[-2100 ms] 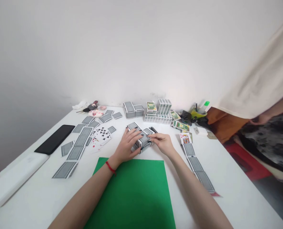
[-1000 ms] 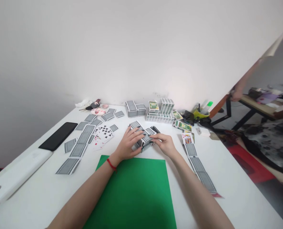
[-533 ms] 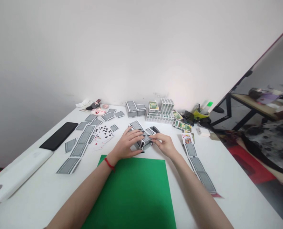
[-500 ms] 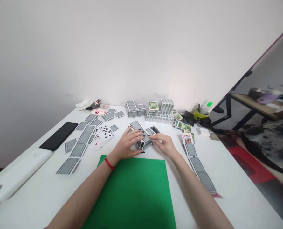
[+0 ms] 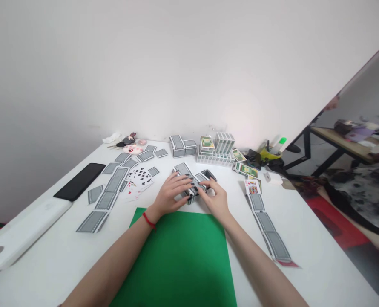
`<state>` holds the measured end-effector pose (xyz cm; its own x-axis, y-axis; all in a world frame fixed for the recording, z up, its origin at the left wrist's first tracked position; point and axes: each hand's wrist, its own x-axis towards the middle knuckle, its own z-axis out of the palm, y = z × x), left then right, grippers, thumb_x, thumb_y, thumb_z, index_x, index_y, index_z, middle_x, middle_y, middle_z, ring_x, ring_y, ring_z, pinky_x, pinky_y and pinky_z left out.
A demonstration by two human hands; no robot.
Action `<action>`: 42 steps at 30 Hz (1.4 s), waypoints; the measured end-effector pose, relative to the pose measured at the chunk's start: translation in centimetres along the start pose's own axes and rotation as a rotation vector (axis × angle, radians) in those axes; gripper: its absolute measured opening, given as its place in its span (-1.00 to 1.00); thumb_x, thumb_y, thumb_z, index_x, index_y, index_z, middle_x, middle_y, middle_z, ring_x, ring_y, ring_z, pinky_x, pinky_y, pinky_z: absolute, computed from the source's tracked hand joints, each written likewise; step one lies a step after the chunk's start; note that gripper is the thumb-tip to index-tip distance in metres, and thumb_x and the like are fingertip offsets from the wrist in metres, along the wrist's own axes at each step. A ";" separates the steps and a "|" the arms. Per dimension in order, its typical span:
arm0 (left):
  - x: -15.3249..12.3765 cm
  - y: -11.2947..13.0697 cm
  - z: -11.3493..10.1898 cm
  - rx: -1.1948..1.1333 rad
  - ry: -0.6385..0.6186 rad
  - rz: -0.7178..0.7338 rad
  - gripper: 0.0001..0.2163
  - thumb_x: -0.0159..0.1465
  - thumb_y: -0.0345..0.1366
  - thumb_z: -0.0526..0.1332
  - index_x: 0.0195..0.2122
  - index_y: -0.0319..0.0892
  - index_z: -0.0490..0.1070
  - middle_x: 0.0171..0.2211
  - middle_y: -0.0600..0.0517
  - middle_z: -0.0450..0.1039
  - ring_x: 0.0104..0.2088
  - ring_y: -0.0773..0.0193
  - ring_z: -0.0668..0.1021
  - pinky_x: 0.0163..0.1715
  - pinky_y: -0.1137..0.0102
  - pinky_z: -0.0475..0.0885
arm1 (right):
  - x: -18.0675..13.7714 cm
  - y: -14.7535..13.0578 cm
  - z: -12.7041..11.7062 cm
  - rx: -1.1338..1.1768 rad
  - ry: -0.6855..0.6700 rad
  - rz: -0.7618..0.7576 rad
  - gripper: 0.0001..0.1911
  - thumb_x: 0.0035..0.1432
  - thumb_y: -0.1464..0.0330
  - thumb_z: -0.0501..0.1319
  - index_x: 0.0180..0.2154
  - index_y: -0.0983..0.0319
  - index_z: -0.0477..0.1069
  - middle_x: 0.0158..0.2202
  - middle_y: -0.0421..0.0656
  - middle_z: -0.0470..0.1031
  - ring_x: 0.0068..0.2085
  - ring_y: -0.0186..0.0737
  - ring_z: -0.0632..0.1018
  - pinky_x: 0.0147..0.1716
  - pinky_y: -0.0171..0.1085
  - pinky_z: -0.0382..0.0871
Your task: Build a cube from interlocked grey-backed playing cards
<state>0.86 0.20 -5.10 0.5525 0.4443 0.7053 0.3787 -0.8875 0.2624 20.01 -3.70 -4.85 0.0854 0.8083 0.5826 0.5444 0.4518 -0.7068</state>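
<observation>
A box-like structure folded from grey-backed playing cards (image 5: pixel 181 169) stands just beyond the green sheet, with an open end at its right. Spread across its left top is my left hand (image 5: pixel 172 192), thumb against the near side, steadying it. My right hand (image 5: pixel 216 199) grips its right part, thumb on the near face and index finger toward the far corner. The fingers and palms hide part of the structure. Behind it stand finished-looking card blocks (image 5: pixel 177 147) with the same grey backs.
A green sheet (image 5: pixel 179 260) lies under my forearms. To the left are linked card strips (image 5: pixel 105 200), loose face-up cards (image 5: pixel 142 178), a black phone (image 5: pixel 80 181) and a white device (image 5: pixel 26 232). At right runs another card strip (image 5: pixel 268 228). Card boxes (image 5: pixel 215 158) stand by the wall.
My right hand's pinch has opened, and its thumb and index finger now lie apart on the structure. My left hand stays almost in place. The view has shifted slightly.
</observation>
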 end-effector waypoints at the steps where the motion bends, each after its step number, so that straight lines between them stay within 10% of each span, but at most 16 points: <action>1: 0.0 -0.3 0.1 -0.005 0.049 -0.053 -0.74 0.23 -0.27 0.11 -0.06 -0.11 0.38 0.01 -0.06 0.42 0.13 0.15 0.34 0.18 0.03 0.07 | -0.1 -0.1 0.0 -0.033 0.012 -0.023 -0.83 0.07 0.28 0.20 -0.28 0.19 0.48 -0.33 -0.14 0.53 -0.27 -0.19 0.51 0.04 -0.04 0.26; 8: 0.7 -3.3 0.6 -0.218 0.356 -0.466 -0.69 0.32 -0.22 -0.01 0.00 -0.16 0.37 0.09 -0.08 0.34 0.12 0.19 0.35 0.14 0.14 0.20 | -0.6 -0.4 -0.3 -0.396 0.150 -0.206 -0.70 0.06 0.27 0.20 -0.13 0.17 0.47 -0.24 -0.04 0.31 -0.11 -0.01 0.36 -0.10 0.05 0.30; 17: 2.1 -3.5 1.5 -0.499 0.412 -0.772 -0.68 0.19 -0.13 0.15 -0.19 -0.26 0.52 -0.19 -0.07 0.55 -0.15 0.15 0.55 -0.09 0.25 0.42 | -1.4 -1.3 1.3 -0.490 -0.172 -0.486 -0.54 0.18 0.44 0.01 0.14 0.24 0.20 0.10 0.02 0.33 0.19 0.00 0.24 0.14 0.14 0.07; 42: 1.6 -2.5 1.5 -0.317 0.338 -0.881 -0.60 0.24 -0.11 0.02 -0.68 -0.21 0.24 -0.67 0.12 0.22 -0.59 0.38 0.27 -0.56 0.49 0.17 | -1.8 -0.9 2.1 -0.470 -0.130 -0.459 -0.57 0.16 0.47 0.01 0.09 0.25 0.25 0.06 -0.01 0.38 0.15 -0.04 0.29 0.15 0.12 0.06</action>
<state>1.94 3.33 -5.60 -0.0901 0.9460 0.3114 0.3083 -0.2709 0.9119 17.63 -4.79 -6.14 -0.3268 0.6253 0.7087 0.8094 0.5723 -0.1317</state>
